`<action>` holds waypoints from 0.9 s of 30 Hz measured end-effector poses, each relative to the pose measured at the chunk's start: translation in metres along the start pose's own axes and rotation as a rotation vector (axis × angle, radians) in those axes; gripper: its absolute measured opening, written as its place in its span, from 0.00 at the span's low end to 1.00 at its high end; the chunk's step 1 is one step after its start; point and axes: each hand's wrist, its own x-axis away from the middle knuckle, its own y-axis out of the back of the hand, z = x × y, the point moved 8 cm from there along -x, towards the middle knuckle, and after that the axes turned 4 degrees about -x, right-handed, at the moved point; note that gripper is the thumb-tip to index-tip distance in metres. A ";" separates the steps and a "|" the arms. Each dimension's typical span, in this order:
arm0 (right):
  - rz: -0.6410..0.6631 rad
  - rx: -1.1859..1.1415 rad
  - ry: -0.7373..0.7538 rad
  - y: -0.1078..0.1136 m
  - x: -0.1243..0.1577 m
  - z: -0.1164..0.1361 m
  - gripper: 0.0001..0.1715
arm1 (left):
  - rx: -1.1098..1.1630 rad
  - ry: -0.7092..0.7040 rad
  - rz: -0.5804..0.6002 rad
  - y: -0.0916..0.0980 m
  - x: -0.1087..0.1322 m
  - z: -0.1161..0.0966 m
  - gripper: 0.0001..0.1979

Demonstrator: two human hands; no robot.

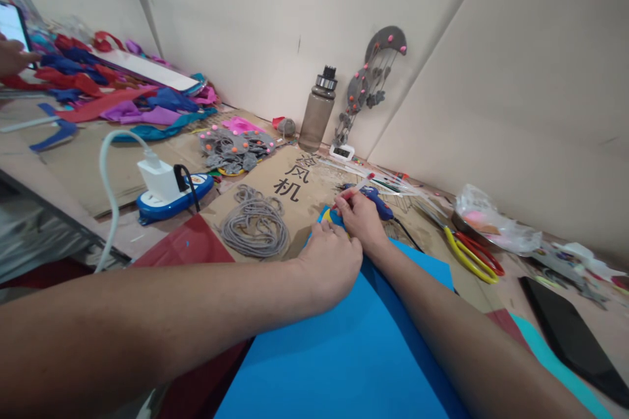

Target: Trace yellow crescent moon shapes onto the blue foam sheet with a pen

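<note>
A large blue sheet (pixel 344 347) lies in front of me, its far end under both hands. My left hand (pixel 334 265) is closed at that end, its fingers pressed on a small yellow and blue piece (pixel 328 215), mostly covered by the fingers. Just beyond it, my right hand (pixel 362 215) pinches a pen (pixel 364 182) with a pale barrel and red end, slanting up to the right. The pen's writing end is near the small piece; whether it touches the sheet I cannot tell. A blue glue gun (pixel 377 201) lies just behind my right hand.
Grey cord (pixel 255 222) lies coiled left of the sheet. A bottle (pixel 318 108) stands by the wall, near a grey hanging ornament (pixel 363 85). Scissors (pixel 472 255) and a black phone (pixel 570 334) lie right. Left are a blue power strip (pixel 171 200), colourful fabric (pixel 137 105) and another person's hand (pixel 14 57).
</note>
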 end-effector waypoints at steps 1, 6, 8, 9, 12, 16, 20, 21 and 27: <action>0.001 0.002 0.004 0.000 0.000 0.000 0.07 | 0.002 0.004 0.002 0.000 0.000 0.000 0.12; 0.022 0.006 0.025 -0.001 -0.001 -0.002 0.07 | -0.006 0.002 0.001 -0.001 0.000 0.000 0.11; 0.034 0.004 0.018 -0.001 0.000 -0.002 0.07 | -0.007 0.002 0.012 -0.001 0.000 0.000 0.12; 0.040 0.002 0.013 -0.001 0.000 0.000 0.07 | -0.005 0.003 0.020 -0.001 0.000 0.001 0.12; 0.053 0.001 0.005 0.000 0.002 0.004 0.07 | -0.005 0.008 0.037 -0.001 0.000 0.002 0.13; 0.088 0.030 0.005 0.000 0.003 0.007 0.08 | -0.008 0.003 0.031 -0.001 0.001 0.002 0.13; 0.103 0.055 0.017 0.000 0.004 0.004 0.07 | -0.020 -0.002 0.028 -0.003 0.001 0.001 0.14; 0.105 0.049 0.020 0.001 0.004 0.003 0.07 | -0.024 -0.002 0.028 -0.003 0.000 0.001 0.14; 0.142 0.027 0.005 0.001 0.005 0.003 0.07 | -0.038 -0.004 0.057 -0.002 -0.001 0.001 0.16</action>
